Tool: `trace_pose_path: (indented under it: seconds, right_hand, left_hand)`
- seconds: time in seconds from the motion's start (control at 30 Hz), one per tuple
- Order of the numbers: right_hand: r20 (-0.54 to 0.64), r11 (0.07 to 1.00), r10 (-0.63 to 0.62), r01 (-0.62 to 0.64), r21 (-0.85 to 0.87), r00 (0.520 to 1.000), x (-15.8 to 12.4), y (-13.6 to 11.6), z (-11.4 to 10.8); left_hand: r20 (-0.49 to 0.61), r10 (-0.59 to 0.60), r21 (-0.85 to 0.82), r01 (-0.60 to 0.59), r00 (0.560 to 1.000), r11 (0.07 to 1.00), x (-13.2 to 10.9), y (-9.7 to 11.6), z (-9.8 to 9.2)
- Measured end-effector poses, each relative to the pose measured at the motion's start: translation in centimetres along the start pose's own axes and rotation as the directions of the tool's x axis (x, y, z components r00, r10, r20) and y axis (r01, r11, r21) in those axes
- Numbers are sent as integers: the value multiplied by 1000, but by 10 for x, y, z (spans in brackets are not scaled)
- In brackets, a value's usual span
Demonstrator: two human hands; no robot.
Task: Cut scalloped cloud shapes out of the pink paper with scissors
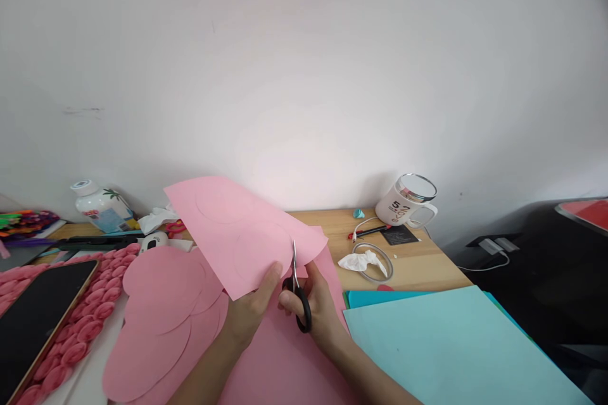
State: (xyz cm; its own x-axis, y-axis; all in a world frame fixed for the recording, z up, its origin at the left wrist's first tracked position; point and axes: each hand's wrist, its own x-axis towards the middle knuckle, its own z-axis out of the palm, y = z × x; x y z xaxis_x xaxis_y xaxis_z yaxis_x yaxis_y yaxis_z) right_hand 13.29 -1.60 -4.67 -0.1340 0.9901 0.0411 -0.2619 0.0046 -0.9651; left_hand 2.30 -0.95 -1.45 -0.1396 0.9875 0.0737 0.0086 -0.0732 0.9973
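Observation:
A sheet of pink paper (237, 221) with faint drawn curves is held up over the desk, tilted. My left hand (254, 307) grips its lower edge, thumb on top. In my right hand (320, 304) is a pair of scissors (303, 310) with black handles; its metal blades point up and lie at the paper, beside a cut edge. The right fingers also touch the paper strip to the right of the blades. Below both hands lies more pink paper (285, 361). Several rounded pink paper cut-outs (159, 291) overlap on the left.
A phone (42, 323) rests on a pink ruffled mat (102, 300) at left. Behind are a white bottle (104, 205) and tissue. At right stand a white mug (401, 199), a cable (392, 266), crumpled tissue (363, 262) and light blue paper (441, 342).

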Motion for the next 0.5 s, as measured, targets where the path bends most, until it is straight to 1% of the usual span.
trace_pose_path:
  seconds: [0.1, 0.27, 0.37, 0.5]
  right_hand:
    - [-7, 1000, 14, -14, -17, 1000, -1, -2, 1]
    - [-6, 999, 23, -23, -38, 1000, -1, -3, 0]
    - [6, 999, 17, -17, -38, 1000, -1, -2, 0]
    - [15, 999, 15, -14, -33, 1000, -1, 1, 1]
  left_hand:
    - [12, -9, -7, 9, 1000, 1000, 0, 1, 0]
    - [-29, 13, 4, -13, 999, 1000, 4, -3, -1]
    - [-57, 28, -36, -30, 998, 999, 5, -6, -1]
    - [-101, 14, -111, -26, 995, 993, 3, -6, 1]
